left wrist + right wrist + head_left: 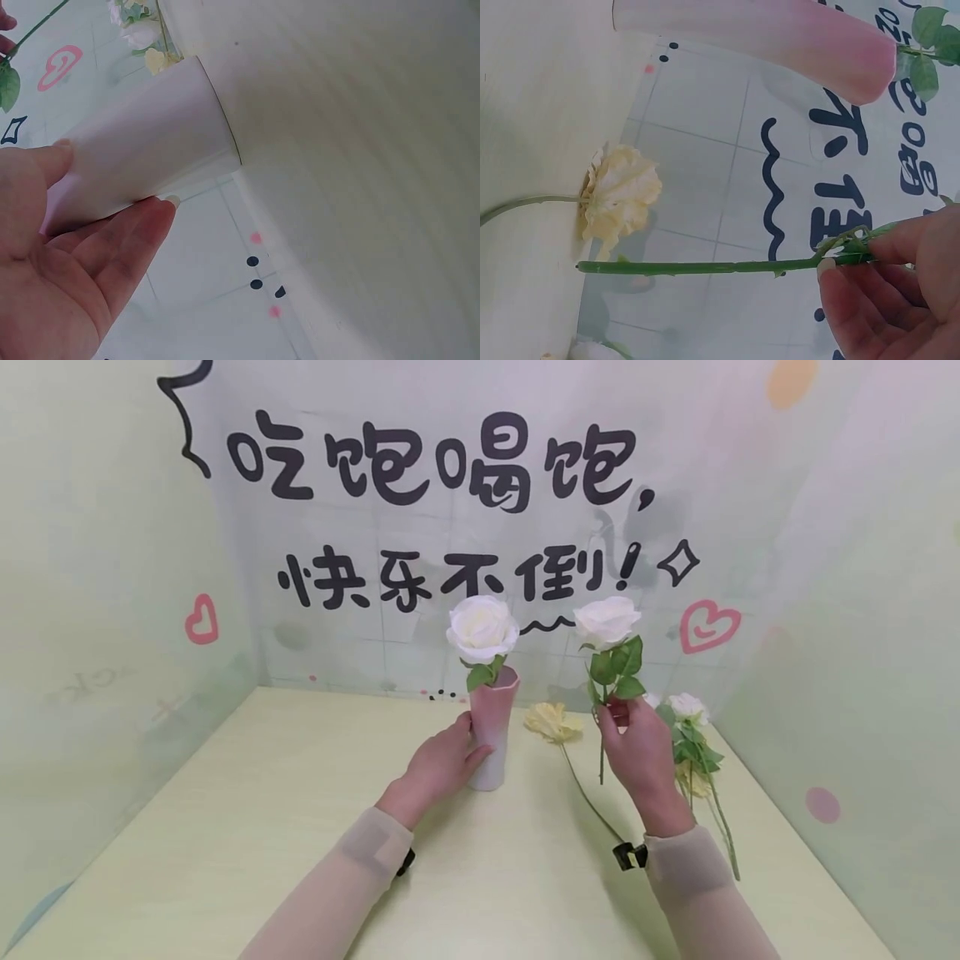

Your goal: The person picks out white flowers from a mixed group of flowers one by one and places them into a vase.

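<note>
I see a pale yellow-green desk (300,827) set in a corner. The far wall (750,485) is a pale tiled-print backdrop with large black Chinese characters (431,460), pink hearts (708,625) and coloured dots. Light is soft, even.

A rose (482,628) stands in the vase (491,735), loose flowers (552,722) lying right.

right hand (900,292) sits down at about 4 o'clock, fingertips pinching a thin green flower stem (705,267) that runs off toward 9; pale yellow fabric flower (621,196) lies on the table just above it; pink-to-white ceramic vase (780,34) stretches across 12, green leaves (930,45) at 2
</note>
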A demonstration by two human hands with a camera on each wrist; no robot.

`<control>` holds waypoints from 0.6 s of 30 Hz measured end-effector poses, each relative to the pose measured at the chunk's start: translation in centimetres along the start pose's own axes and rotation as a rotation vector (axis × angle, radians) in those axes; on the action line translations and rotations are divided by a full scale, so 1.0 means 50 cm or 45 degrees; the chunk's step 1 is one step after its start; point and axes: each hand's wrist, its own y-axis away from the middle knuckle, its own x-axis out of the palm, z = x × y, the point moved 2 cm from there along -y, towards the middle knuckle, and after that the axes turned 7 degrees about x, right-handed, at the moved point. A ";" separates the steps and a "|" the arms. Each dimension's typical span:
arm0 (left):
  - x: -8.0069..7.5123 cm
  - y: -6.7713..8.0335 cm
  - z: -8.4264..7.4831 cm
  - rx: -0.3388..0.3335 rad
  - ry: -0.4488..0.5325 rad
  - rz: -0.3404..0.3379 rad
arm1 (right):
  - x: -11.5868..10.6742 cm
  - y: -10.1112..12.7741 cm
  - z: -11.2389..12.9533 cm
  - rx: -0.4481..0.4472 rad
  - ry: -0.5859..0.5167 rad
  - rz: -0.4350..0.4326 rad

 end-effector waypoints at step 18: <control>-0.001 -0.001 0.002 0.019 0.006 -0.002 | -0.018 0.004 0.030 -0.082 -0.116 -0.113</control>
